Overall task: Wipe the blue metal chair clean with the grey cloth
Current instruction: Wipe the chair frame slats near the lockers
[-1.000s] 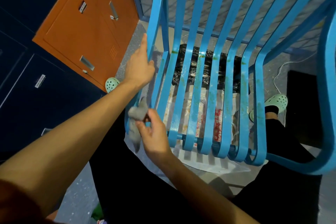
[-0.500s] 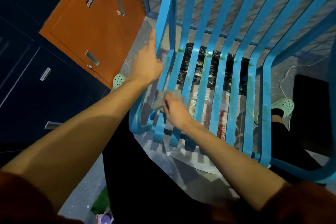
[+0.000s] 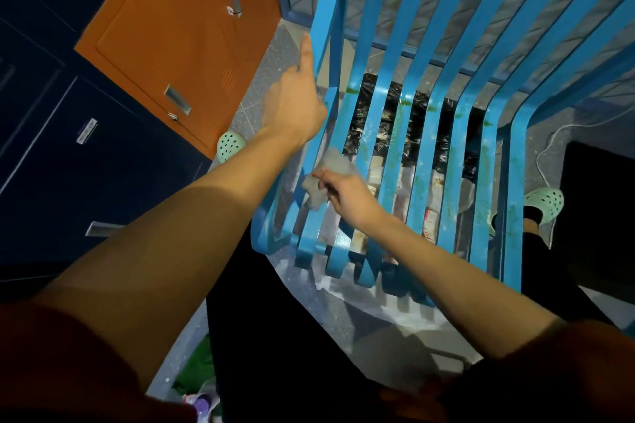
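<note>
Partly hidden — grey cloth (image 3: pixel 334 165) pinched in right hand (image 3: pixel 350 197).

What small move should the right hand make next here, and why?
Probably drag the grey cloth along the slat under it, then step right. The right hand pinches the cloth on the leftmost seat slats of the blue chair, the left hand rests on its left rail, and green smears show on slats further right.
</note>
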Action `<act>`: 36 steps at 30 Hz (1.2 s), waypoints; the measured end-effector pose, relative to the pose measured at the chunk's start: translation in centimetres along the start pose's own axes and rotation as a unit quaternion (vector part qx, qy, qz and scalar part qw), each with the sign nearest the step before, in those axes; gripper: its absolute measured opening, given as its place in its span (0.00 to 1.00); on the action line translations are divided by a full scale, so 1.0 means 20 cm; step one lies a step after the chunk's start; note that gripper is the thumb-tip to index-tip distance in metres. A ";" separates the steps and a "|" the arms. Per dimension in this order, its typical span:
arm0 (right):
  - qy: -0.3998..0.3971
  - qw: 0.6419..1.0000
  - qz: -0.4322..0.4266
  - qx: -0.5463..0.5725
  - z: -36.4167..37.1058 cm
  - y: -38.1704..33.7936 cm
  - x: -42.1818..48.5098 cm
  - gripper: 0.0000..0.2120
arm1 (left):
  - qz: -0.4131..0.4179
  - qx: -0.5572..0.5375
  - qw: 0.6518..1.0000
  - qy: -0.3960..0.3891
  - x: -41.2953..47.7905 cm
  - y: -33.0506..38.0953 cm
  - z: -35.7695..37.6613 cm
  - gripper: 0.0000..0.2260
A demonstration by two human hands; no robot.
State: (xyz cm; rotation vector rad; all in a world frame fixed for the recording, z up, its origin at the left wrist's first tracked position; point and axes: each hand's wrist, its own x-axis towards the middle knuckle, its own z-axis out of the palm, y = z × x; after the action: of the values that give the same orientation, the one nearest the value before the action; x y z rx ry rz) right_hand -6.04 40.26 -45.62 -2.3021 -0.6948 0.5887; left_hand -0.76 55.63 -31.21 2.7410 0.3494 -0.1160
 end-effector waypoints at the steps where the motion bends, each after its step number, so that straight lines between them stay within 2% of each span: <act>1: 0.005 1.000 0.005 -0.009 -0.02 -0.01 0.05 0.16 | -0.003 0.003 1.000 0.001 0.01 0.00 0.00 0.40; 6: 0.016 0.999 -0.002 0.039 0.08 -0.11 -0.11 0.13 | -0.010 -0.006 1.000 0.002 0.06 0.02 -0.02 0.41; 8: -0.017 0.998 -0.038 0.043 0.17 -0.11 -0.27 0.15 | -0.010 -0.004 1.000 0.004 0.07 0.03 -0.01 0.40; 10: -0.038 0.993 -0.101 0.048 0.26 -0.08 -0.36 0.10 | -0.009 -0.007 1.000 0.005 0.08 0.03 -0.01 0.40; 12: -0.054 0.990 -0.124 0.048 0.26 -0.05 -0.36 0.10 | -0.011 -0.007 1.000 0.007 0.08 0.03 -0.01 0.41; 15: -0.071 0.990 -0.114 0.044 0.15 0.00 -0.23 0.07 | -0.015 0.003 1.000 0.016 0.10 0.05 -0.01 0.41; 17: -0.050 0.992 -0.107 0.041 0.08 0.06 -0.13 0.07 | -0.021 0.014 0.999 0.020 0.12 0.06 -0.01 0.40; 20: -0.013 0.996 -0.082 0.023 -0.04 0.13 0.08 0.13 | -0.037 0.013 0.999 0.028 0.17 0.08 -0.01 0.40; 27: 0.042 0.998 0.003 0.046 -0.26 0.25 0.51 0.09 | -0.044 0.018 0.997 0.057 0.26 0.11 0.00 0.33; 31: 0.070 0.998 -0.001 -0.007 -0.21 0.26 0.56 0.18 | -0.062 0.017 0.996 0.062 0.30 0.13 -0.01 0.26; 33: 0.071 0.997 -0.003 -0.040 -0.15 0.24 0.49 0.19 | -0.065 0.009 0.996 0.059 0.33 0.14 -0.01 0.24; 36: 0.042 0.996 -0.064 -0.034 -0.06 0.22 0.32 0.19 | -0.068 0.005 0.996 0.053 0.35 0.14 -0.02 0.22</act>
State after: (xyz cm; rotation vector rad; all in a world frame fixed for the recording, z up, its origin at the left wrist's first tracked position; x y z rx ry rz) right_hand 0.95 40.85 -49.19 -2.3094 -0.8262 0.4111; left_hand 6.65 54.76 -30.78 2.7385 0.5665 -0.0080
